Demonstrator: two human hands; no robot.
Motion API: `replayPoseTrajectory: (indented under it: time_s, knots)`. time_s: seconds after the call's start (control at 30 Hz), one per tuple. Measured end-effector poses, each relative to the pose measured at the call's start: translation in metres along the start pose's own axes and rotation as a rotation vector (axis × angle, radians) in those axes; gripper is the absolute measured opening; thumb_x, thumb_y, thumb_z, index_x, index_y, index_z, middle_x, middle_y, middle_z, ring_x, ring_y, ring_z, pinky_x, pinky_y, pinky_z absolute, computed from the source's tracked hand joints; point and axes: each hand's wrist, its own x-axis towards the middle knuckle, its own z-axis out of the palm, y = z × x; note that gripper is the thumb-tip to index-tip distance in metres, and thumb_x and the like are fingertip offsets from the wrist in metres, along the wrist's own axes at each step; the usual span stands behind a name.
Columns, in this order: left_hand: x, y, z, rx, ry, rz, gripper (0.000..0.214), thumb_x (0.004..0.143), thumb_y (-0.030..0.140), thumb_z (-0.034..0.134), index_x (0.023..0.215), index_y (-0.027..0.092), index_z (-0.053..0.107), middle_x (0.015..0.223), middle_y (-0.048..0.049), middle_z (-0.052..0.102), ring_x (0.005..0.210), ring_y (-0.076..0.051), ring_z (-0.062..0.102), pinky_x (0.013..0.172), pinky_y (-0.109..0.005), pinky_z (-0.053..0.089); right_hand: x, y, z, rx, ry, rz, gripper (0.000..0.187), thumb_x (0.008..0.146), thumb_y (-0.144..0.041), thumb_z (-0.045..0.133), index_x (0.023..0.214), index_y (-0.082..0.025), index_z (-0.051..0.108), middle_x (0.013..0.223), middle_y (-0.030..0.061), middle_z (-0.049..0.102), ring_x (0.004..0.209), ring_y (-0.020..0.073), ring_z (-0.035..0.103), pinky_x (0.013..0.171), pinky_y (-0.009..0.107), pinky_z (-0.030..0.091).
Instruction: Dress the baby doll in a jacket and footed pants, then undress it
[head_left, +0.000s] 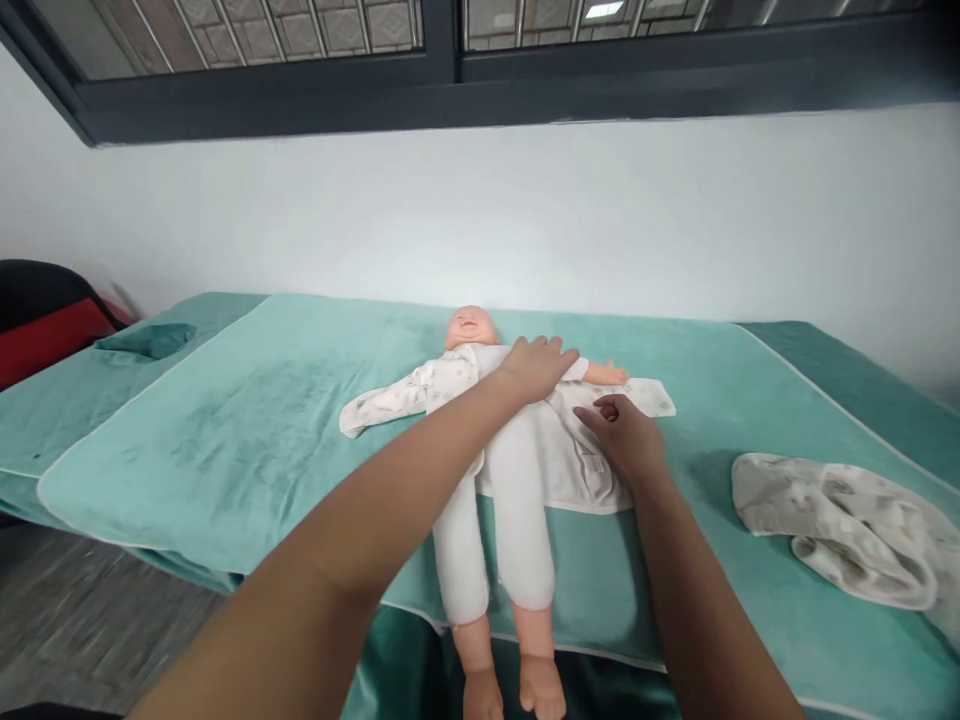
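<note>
A baby doll (471,330) lies on its back on a teal towel (247,420), head toward the wall, legs in white trousers (517,510) pointing at me. A white printed top (405,392) is spread open under it. My left hand (536,365) lies flat, fingers stretched, on the doll's chest. My right hand (621,438) rests on the open right flap of the top (577,465), fingers curled and pinching the cloth near the doll's side.
A crumpled white printed cloth (840,525) lies on the towel at the right. A small teal cloth (146,340) sits at the far left on the bed. A red and black object (41,320) stands at the left edge. The white wall is behind.
</note>
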Motion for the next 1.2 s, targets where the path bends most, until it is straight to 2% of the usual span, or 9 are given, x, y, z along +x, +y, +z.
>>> replayPoseTrajectory:
  time_s: [0.17,0.3,0.37,0.53,0.7,0.83,0.93,1.03,1.2]
  knots:
    - [-0.029,-0.025,-0.021,0.05,0.056,0.049,0.04,0.087,0.009,0.048,0.124,0.02,0.058,0.127,-0.0167,0.057,0.113,-0.031,0.053,0.089,-0.043,0.039,0.004,0.006,-0.003,0.052,-0.004,-0.037,0.035,0.081,-0.057,0.059,0.071,-0.023,0.063,0.068,0.0025,0.064,0.065,0.019,0.052,0.062,0.031,0.033]
    - [-0.035,-0.023,-0.022,0.101,-0.005,-0.017,0.032,0.084,0.01,0.056,0.111,0.021,0.066,0.122,-0.0161,0.061,0.115,-0.033,0.05,0.095,-0.048,0.034,0.004,0.008,-0.011,0.509,0.123,0.058,0.041,0.079,-0.062,0.061,0.075,-0.022,0.062,0.071,0.0009,0.064,0.069,0.0191,0.055,0.063,0.031,0.042]
    - [-0.03,-0.016,-0.019,0.101,-0.048,-0.08,0.028,0.083,0.014,0.061,0.109,0.022,0.068,0.121,-0.0152,0.062,0.116,-0.033,0.049,0.096,-0.049,0.032,-0.001,0.004,-0.016,0.735,0.09,0.066,0.043,0.077,-0.065,0.062,0.079,-0.022,0.061,0.074,0.0006,0.064,0.069,0.0196,0.058,0.062,0.031,0.045]
    - [-0.015,0.002,-0.002,0.07,-0.012,-0.183,0.032,0.089,0.021,0.055,0.12,0.019,0.063,0.124,-0.0169,0.059,0.115,-0.032,0.049,0.098,-0.051,0.032,-0.018,-0.017,-0.026,1.03,-0.194,-0.002,0.039,0.084,-0.061,0.058,0.096,-0.024,0.062,0.091,0.0066,0.072,0.079,0.0262,0.068,0.067,0.038,0.052]
    - [-0.009,0.01,0.015,-0.141,0.121,-0.19,0.048,0.088,0.027,0.057,0.134,0.019,0.05,0.132,-0.0156,0.054,0.118,-0.031,0.051,0.098,-0.049,0.038,-0.023,-0.023,-0.028,1.011,-0.434,-0.06,0.047,0.07,-0.05,0.075,0.111,-0.03,0.061,0.102,0.0061,0.074,0.09,0.0285,0.07,0.072,0.041,0.054]
    - [-0.013,0.005,0.01,-0.482,0.149,0.004,0.029,0.086,0.023,0.053,0.114,0.025,0.063,0.12,-0.005,0.064,0.109,-0.023,0.057,0.092,-0.036,0.043,-0.022,-0.017,-0.025,1.048,-0.625,-0.074,0.062,0.065,-0.041,0.082,0.123,-0.032,0.061,0.11,0.0058,0.073,0.095,0.0272,0.07,0.079,0.042,0.054]
    - [-0.027,-0.005,-0.004,-0.644,0.229,0.033,0.024,0.086,0.018,0.047,0.1,0.023,0.066,0.105,-0.0031,0.067,0.094,-0.019,0.06,0.082,-0.03,0.045,-0.023,-0.009,-0.024,1.098,-0.79,-0.089,0.069,0.061,-0.037,0.085,0.126,-0.032,0.063,0.113,0.0069,0.073,0.096,0.0265,0.07,0.086,0.044,0.053]
    - [-0.048,-0.019,-0.015,-0.585,0.328,0.029,0.027,0.084,0.015,0.046,0.1,0.023,0.066,0.105,-0.0045,0.063,0.093,-0.019,0.059,0.079,-0.029,0.044,-0.025,-0.003,-0.025,1.134,-0.925,-0.137,0.063,0.059,-0.04,0.086,0.119,-0.028,0.07,0.112,0.0103,0.074,0.093,0.0277,0.071,0.088,0.049,0.052]
    - [-0.077,-0.037,-0.023,-0.325,0.323,-0.034,0.03,0.08,0.007,0.044,0.1,0.021,0.062,0.106,-0.0073,0.061,0.101,-0.023,0.057,0.075,-0.033,0.043,-0.026,-0.002,-0.027,1.13,-1.054,-0.211,0.06,0.065,-0.042,0.083,0.123,-0.028,0.07,0.126,0.0142,0.069,0.091,0.0286,0.071,0.087,0.054,0.052]
